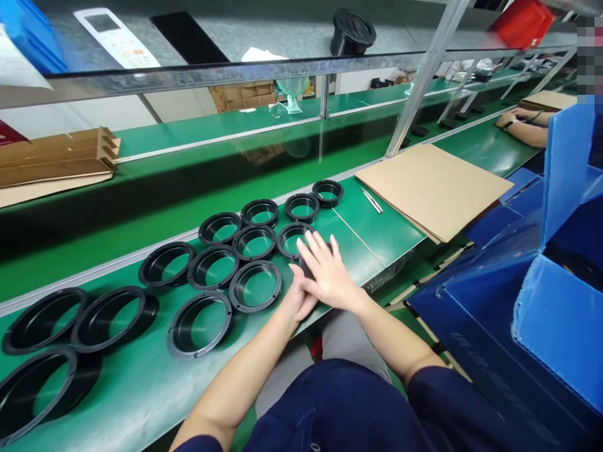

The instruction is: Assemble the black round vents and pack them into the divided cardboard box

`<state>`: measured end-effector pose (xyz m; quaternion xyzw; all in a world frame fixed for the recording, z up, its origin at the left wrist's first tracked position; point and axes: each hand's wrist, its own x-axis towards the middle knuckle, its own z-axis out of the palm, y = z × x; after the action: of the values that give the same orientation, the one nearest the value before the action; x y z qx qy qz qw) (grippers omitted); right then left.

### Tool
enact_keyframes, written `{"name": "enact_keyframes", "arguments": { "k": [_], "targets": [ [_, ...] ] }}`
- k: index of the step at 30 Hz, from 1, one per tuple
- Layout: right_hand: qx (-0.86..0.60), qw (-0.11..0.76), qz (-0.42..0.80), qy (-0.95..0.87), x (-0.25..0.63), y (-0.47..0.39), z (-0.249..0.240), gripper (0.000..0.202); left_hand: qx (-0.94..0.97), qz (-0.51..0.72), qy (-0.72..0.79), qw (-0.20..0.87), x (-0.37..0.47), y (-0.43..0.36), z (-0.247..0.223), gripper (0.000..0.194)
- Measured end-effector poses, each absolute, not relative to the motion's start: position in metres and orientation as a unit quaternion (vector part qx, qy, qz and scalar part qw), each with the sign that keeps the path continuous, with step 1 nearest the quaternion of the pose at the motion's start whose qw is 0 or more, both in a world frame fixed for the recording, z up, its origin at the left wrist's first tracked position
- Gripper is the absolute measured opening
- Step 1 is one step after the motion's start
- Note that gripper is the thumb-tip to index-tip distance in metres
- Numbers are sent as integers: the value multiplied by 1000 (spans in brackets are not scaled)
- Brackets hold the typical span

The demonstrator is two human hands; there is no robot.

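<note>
Navy shirt (358, 408), dark-mouthed box (494, 333), left hand (300, 300), right hand (332, 276) at black piece (306, 266), grip unclear

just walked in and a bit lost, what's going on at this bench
A person's left hand and right hand meet over a dark, mostly hidden piece near the front edge of the green bench. The exact grip can't be made out. Black rings lie in loose rows, mostly to the left. Flat cardboard lies to the right, with a slim tool beside it.
</note>
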<state>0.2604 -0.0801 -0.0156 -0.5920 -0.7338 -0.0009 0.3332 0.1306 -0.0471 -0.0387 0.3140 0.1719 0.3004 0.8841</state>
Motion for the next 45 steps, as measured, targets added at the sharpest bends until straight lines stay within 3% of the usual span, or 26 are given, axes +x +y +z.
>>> {"name": "enact_keyframes", "arguments": {
  "k": [4, 8, 14, 17, 23, 29, 32, 45],
  "targets": [
    [-716, 405, 58, -565, 297, -59, -35, 67, 271, 270, 175, 907, 130, -39, -42, 76],
    [-614, 558, 234, -506, 324, -69, -53, 60, 228, 241, 151, 931, 130, -31, -41, 78],
    [-573, 621, 294, -447, 310, -98, -70, 42, 199, 181, 122, 956, 128, -29, -48, 58],
    [-579, 624, 295, -434, 309, -106, -71, 47, 203, 179, 129, 954, 129, -29, -50, 54],
    [-588, 539, 69, -599, 312, -114, -60, 39, 185, 170, 160, 955, 127, -22, -45, 84],
    [-576, 496, -8, -650, 311, -106, -59, 46, 166, 207, 228, 937, 132, -24, -37, 73],
    [-573, 504, 6, -647, 309, -103, -60, 51, 171, 235, 231, 929, 138, -27, -34, 65],
    [-567, 570, 219, -552, 307, -115, -59, 63, 160, 228, 249, 928, 136, -25, -29, 71]
  ]
}}
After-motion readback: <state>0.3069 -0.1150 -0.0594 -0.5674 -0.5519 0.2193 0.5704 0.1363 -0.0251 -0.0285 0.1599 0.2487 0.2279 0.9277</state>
